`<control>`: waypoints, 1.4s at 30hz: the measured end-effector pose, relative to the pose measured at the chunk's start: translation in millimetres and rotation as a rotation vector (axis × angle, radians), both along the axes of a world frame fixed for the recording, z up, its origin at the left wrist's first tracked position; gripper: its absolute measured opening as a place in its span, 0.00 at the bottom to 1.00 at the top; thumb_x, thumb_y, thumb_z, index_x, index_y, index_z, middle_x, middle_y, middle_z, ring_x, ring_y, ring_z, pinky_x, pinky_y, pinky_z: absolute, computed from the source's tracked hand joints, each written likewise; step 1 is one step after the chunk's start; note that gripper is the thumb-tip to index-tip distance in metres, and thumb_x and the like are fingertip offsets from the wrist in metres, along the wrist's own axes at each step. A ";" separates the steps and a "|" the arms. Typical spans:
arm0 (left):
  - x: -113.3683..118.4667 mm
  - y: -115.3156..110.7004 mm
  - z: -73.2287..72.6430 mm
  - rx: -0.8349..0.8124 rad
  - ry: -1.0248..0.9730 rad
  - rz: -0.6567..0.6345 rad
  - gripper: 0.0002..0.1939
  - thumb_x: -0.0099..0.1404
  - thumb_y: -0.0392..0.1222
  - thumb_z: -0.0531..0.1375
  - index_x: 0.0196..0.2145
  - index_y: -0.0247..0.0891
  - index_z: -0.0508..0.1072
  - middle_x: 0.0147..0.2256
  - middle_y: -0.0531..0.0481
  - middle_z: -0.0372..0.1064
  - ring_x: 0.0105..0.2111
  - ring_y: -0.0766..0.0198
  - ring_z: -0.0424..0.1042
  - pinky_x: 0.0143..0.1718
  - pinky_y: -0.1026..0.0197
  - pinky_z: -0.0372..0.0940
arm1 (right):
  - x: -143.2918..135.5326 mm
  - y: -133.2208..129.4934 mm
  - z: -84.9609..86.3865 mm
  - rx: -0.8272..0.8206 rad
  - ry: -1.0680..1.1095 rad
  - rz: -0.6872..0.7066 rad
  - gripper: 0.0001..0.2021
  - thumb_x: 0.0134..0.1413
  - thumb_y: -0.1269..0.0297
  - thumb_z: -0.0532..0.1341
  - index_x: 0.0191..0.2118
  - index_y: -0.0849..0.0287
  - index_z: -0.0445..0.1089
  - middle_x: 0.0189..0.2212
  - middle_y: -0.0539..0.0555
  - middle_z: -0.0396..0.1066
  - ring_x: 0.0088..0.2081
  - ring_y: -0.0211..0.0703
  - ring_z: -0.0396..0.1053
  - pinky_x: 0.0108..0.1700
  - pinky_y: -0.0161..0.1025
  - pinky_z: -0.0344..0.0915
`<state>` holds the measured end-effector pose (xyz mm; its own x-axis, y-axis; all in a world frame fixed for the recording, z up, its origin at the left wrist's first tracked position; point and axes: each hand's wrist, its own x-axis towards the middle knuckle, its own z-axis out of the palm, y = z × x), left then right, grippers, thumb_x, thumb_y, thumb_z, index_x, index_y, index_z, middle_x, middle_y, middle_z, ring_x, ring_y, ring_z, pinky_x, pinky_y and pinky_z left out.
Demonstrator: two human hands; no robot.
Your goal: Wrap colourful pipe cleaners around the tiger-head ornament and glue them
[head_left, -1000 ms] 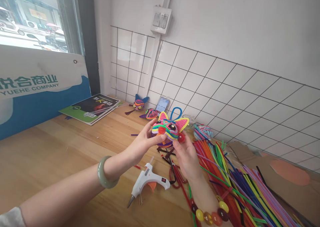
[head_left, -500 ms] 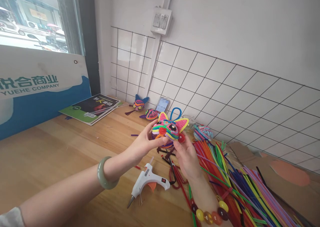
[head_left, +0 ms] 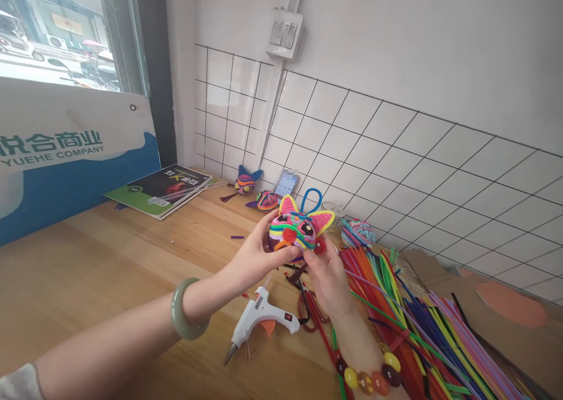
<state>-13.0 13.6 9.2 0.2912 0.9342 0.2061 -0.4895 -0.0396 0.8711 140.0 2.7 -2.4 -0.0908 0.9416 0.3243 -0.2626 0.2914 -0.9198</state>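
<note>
Between my two hands is a round cat-head ornament (head_left: 292,230) made of colourful pipe cleaners, with pink-and-yellow ears, dark eyes, a red nose and a blue loop on top. My left hand (head_left: 257,250) grips its left side, thumb across the lower front. On the other side my right hand (head_left: 328,274) holds it from the lower right, near a red pompom. A dark tassel hangs beneath the ornament. Below my hands a white glue gun (head_left: 261,318) lies on the wooden table, its nozzle pointing to the lower left.
Bundles of coloured pipe cleaners (head_left: 422,324) and cardboard (head_left: 505,318) cover the right side. Red-handled scissors (head_left: 310,306) lie behind the glue gun. Along the wall stand finished ornaments (head_left: 247,181), a phone (head_left: 287,183) and a blue-pink ball (head_left: 358,233). Books (head_left: 162,192) lie left.
The ornament has tilted slightly, its face turning a little more upward and to the right. Both hands keep their hold on it. The glue gun stays in place.
</note>
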 end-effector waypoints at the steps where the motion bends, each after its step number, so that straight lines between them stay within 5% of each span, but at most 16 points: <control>1: 0.6 -0.4 -0.5 0.009 -0.004 0.003 0.45 0.53 0.40 0.71 0.63 0.37 0.54 0.55 0.39 0.69 0.52 0.49 0.71 0.49 0.52 0.70 | 0.0 -0.5 1.0 0.000 -0.003 0.006 0.20 0.55 0.58 0.67 0.53 0.50 0.68 0.53 0.54 0.73 0.54 0.49 0.70 0.57 0.51 0.67; 8: -0.1 -5.6 -7.6 0.138 0.198 0.141 0.50 0.56 0.42 0.70 0.67 0.42 0.46 0.57 0.39 0.66 0.55 0.49 0.69 0.57 0.49 0.64 | -1.7 -6.9 9.4 -0.021 -0.066 -0.032 0.20 0.54 0.60 0.68 0.52 0.50 0.66 0.48 0.53 0.75 0.51 0.49 0.72 0.53 0.48 0.70; 17: -3.0 -9.1 -2.7 0.183 0.225 0.072 0.48 0.57 0.39 0.67 0.68 0.42 0.46 0.56 0.40 0.68 0.51 0.52 0.73 0.52 0.54 0.69 | -3.1 -7.0 12.2 -0.041 -0.068 -0.062 0.22 0.51 0.61 0.69 0.51 0.50 0.65 0.44 0.53 0.76 0.47 0.50 0.74 0.50 0.49 0.72; 33: 4.8 -6.9 -0.7 0.260 0.319 0.153 0.47 0.58 0.42 0.67 0.69 0.44 0.48 0.54 0.42 0.70 0.46 0.54 0.74 0.47 0.56 0.69 | -0.6 -3.4 12.2 0.014 -0.048 -0.157 0.22 0.50 0.63 0.68 0.50 0.50 0.63 0.42 0.52 0.76 0.44 0.49 0.75 0.47 0.48 0.74; 42: -14.0 -17.6 -19.7 0.237 0.295 0.124 0.51 0.58 0.44 0.69 0.70 0.47 0.43 0.65 0.38 0.55 0.58 0.49 0.65 0.58 0.51 0.62 | -5.0 -2.4 1.9 -0.021 -0.068 -0.100 0.25 0.48 0.62 0.70 0.51 0.51 0.61 0.44 0.53 0.76 0.45 0.48 0.75 0.47 0.46 0.74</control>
